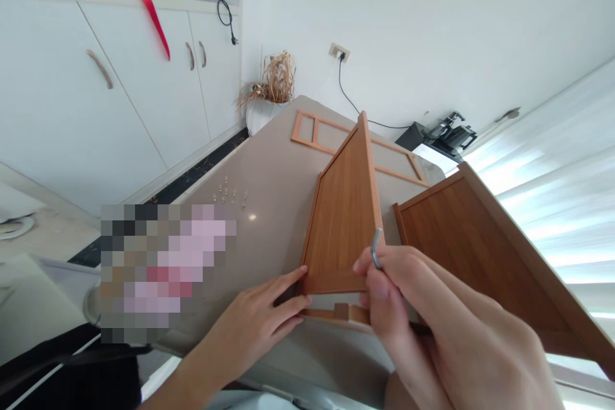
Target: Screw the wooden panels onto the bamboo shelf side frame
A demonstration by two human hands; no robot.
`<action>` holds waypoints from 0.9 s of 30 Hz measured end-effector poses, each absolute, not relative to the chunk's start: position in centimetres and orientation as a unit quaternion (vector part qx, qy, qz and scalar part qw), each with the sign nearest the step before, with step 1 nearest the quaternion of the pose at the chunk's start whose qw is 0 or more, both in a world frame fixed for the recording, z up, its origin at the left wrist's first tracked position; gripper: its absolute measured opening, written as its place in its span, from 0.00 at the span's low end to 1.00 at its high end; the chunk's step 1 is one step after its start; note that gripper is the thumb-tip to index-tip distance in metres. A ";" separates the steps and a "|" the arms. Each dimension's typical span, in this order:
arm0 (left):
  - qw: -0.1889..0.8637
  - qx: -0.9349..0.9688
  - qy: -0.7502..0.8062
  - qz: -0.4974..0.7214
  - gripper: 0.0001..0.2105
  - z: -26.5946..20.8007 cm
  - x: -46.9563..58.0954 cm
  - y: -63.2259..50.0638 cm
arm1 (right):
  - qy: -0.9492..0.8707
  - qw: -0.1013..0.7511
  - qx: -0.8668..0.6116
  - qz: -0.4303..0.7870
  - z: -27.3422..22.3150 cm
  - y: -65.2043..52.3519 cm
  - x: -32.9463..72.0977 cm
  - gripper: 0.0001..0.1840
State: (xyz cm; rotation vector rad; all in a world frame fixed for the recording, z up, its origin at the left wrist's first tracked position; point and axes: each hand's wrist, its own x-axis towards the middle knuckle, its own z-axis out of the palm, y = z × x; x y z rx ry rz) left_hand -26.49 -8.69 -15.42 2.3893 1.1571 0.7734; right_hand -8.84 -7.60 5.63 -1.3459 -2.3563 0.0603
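In the head view, my right hand (423, 314) pinches a bent metal hex key (375, 248) between thumb and fingers, its short end pointing up. It is close in front of an upright brown wooden panel (343, 205), at that panel's lower right corner. My left hand (254, 320) lies at the lower left corner, fingers stretched out and apart, the tips touching the panel's edge and the rail. A narrow notched wooden rail (331, 314) runs along the near end, partly covered by my right hand. Another wooden panel (490, 262) stands to the right.
On the grey table (269, 173) lie a flat wooden frame (307, 144) behind the panel and several small clear pieces (230, 192) at left. A black appliance (427, 141) stands at the back right. A dried plant (276, 80) and white cabinets (139, 77) are beyond. A blurred patch (182, 262) covers the left edge.
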 end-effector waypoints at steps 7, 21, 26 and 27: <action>0.238 0.823 0.433 0.280 0.04 -15.0 -26.6 -9.2 | -0.845 0.222 -0.486 0.019 5.6 -8.0 -8.5 0.18; 0.356 0.776 0.424 0.301 0.20 -13.2 -26.6 -8.7 | -0.848 0.242 -0.468 0.055 5.8 -8.3 -8.3 0.15; 0.351 0.781 0.412 0.312 0.21 -14.0 -26.5 -8.6 | -0.851 0.252 -0.459 0.052 5.5 -8.2 -8.1 0.14; 0.351 0.780 0.411 0.314 0.21 -14.3 -26.5 -8.5 | -0.851 0.253 -0.457 0.053 5.5 -8.2 -8.0 0.14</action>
